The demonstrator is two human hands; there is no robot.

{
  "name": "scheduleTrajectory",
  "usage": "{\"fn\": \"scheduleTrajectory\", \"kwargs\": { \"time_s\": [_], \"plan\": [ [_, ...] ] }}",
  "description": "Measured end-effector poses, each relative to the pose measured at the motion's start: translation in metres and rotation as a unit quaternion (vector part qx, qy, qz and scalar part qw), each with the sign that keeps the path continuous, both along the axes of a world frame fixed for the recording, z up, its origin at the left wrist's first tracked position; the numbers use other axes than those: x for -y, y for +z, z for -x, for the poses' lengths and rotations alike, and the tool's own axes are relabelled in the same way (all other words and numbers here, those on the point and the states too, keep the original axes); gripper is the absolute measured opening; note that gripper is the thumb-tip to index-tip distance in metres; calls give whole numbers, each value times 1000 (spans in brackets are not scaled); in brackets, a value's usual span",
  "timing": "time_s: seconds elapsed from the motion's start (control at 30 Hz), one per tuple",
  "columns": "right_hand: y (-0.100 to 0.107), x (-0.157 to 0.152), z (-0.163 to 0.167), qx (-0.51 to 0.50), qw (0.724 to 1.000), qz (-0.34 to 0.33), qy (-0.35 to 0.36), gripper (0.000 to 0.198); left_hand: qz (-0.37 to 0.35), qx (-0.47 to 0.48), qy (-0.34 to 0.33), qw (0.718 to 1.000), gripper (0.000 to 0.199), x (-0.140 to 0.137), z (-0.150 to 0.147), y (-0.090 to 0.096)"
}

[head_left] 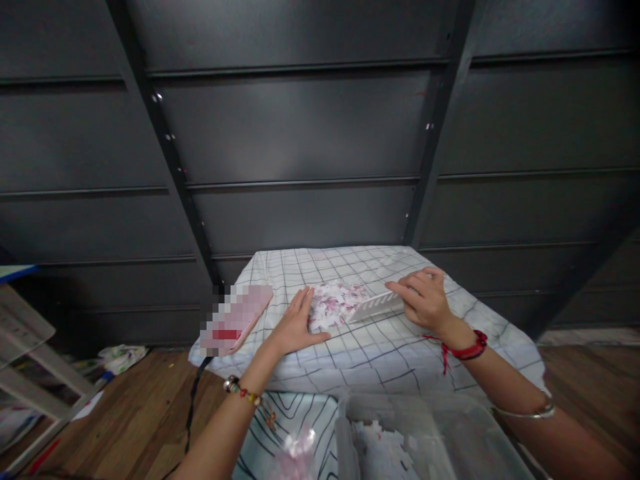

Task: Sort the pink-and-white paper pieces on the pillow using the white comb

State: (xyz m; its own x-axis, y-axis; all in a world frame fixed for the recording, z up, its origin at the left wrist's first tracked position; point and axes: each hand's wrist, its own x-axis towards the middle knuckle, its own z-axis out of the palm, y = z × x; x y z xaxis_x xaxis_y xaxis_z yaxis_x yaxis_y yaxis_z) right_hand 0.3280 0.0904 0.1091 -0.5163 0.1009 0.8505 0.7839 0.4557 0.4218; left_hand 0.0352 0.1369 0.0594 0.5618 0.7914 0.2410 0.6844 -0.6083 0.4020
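Note:
A spread of small white and pink pieces (334, 305) lies on the checked cloth; they are too small to name. Along its left side rests my left hand (295, 327), fingers stretched out, thumb apart, holding nothing. My right hand (423, 300) grips a thin white slotted plastic piece (373, 307) between thumb and fingers. That piece is tilted, and its far end reaches the right edge of the spread. My right palm and part of the fingers' grip are hidden from view.
A white checked cloth (400, 367) covers the table. A pink phone (250, 317) with a black cable (193, 400) lies at left. In front are a clear plastic box (450, 427) of white flat pieces and a pink plastic bag (297, 457). Dark panels (300, 133) stand behind.

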Motion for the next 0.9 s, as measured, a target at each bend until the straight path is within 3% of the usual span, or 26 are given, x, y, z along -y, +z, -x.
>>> {"fn": "scheduleTrajectory", "kwargs": {
  "time_s": [0.7, 0.9],
  "plan": [
    [6, 9, 18, 24, 999, 11, -40, 36, -7, 5, -5, 1000, 102, 0, 3, -3],
    [9, 10, 21, 39, 999, 17, -13, 35, -16, 9, -8, 1000, 102, 0, 3, -2]
  ]
}}
